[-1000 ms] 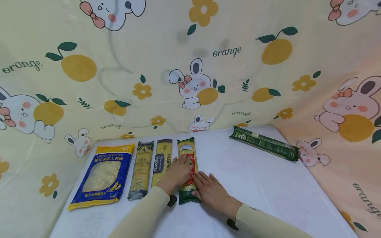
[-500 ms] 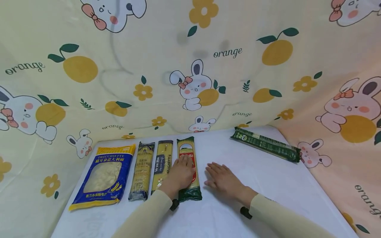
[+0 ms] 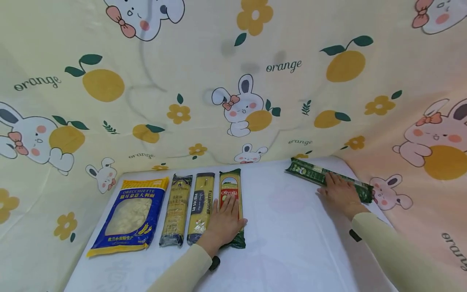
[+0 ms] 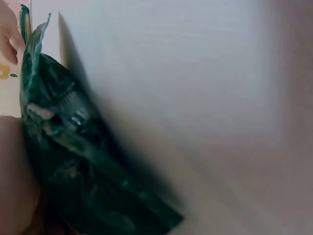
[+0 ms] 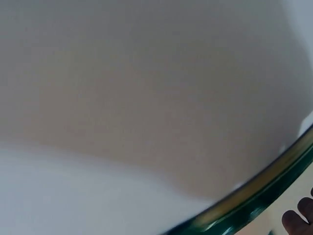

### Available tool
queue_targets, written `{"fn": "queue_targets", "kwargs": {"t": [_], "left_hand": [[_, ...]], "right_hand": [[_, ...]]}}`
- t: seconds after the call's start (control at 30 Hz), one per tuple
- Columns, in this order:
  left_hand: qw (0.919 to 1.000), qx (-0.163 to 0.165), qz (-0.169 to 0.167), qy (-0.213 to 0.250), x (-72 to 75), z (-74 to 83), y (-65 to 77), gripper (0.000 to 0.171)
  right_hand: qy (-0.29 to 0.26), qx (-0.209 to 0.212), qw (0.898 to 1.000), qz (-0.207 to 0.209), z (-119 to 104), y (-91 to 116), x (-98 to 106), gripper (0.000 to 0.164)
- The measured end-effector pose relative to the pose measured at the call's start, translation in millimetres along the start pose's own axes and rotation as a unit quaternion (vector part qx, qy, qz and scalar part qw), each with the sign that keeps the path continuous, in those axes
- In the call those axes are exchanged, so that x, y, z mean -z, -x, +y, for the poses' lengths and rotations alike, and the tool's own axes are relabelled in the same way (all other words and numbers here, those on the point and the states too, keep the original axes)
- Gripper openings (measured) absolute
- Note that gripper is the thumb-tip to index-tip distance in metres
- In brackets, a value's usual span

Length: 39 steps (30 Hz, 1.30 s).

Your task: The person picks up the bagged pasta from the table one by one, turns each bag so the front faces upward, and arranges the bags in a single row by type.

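Observation:
In the head view my left hand (image 3: 223,222) rests, fingers extended, on a green and yellow Olivoilà pasta packet (image 3: 230,184). The packet's crumpled green end (image 4: 93,161) fills the lower left of the left wrist view. My right hand (image 3: 340,195) is over a dark green pasta packet (image 3: 310,170) lying slanted at the back right. Its fingers reach across that packet, and the thumb is by the near side. In the right wrist view several fingertips (image 5: 296,223) show past the green packet's edge (image 5: 254,196), not visibly closed round it.
Left of my left hand lie a La Sicilia spaghetti packet (image 3: 201,198), another yellow pasta packet (image 3: 176,209) and a blue and yellow orecchiette bag (image 3: 127,215). They form a row on the white table (image 3: 288,243). A rabbit-print cloth (image 3: 182,138) rises behind and at the sides.
My right hand has left the Olivoilà packet and moved right and away from me to the dark green packet. My left hand has stayed on the Olivoilà packet, its fingers now more spread.

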<state>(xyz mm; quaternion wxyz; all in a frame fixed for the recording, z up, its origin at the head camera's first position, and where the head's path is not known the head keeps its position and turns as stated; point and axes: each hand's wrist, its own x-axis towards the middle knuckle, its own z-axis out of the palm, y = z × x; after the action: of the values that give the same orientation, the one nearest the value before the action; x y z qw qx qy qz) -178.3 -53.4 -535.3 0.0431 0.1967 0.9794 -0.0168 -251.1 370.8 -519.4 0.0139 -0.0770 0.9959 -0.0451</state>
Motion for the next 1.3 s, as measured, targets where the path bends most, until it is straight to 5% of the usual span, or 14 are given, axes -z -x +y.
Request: {"fn": "queue_targets", "kwargs": {"t": [0.2, 0.6, 0.87, 1.3], "left_hand": [[1.0, -0.006, -0.003, 0.005, -4.6, -3.4, -1.2, 0.079], [0.9992, 0.0, -0.013, 0.038, -3.5, -0.2, -1.6, 0.081], [0.9987, 0.008, -0.02, 0.046, -3.5, -1.9, -0.5, 0.082], [0.9982, 0.005, -0.015, 0.057, -4.3, -0.7, -0.9, 0.082]], "right_hand": [[0.005, -0.025, 1.0, -0.013, 30, -2, 8, 0.086], [-0.009, -0.06, 0.997, -0.056, 32, 6, -1, 0.099], [0.055, -0.011, 0.997, -0.06, 17, 16, 1, 0.096], [-0.022, 0.059, 0.996, -0.06, 11, 47, -10, 0.095]]}}
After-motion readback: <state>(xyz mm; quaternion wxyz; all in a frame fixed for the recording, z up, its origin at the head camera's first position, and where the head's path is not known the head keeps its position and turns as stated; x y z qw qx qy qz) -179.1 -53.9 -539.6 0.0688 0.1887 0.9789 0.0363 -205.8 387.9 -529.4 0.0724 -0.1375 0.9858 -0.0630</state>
